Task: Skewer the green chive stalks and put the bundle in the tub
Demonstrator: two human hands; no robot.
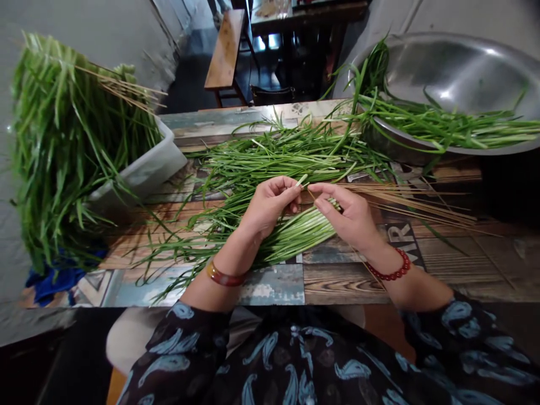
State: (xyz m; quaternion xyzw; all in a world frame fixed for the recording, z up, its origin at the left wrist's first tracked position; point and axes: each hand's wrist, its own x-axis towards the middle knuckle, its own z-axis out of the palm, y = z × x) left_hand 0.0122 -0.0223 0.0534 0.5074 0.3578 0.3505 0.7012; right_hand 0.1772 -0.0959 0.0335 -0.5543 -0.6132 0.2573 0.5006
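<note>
Tabletop lettering "MR" (pixel 401 232), left hand (pixel 272 205) tight on stalk (pixel 302 180), right hand (pixel 353 215) tight on stick (pixel 311 194)

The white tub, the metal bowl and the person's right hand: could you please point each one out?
White tub (pixel 148 175), head view: its outer side wall.
Metal bowl (pixel 447 64), head view: its bare inner wall.
Right hand (pixel 355 218), head view: the back of the hand.

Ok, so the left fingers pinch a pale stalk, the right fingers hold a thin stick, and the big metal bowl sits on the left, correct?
One slip: the metal bowl is on the right, as the head view shows. The left fingers do pinch a pale stalk, and the right fingers do hold a thin stick.
</note>
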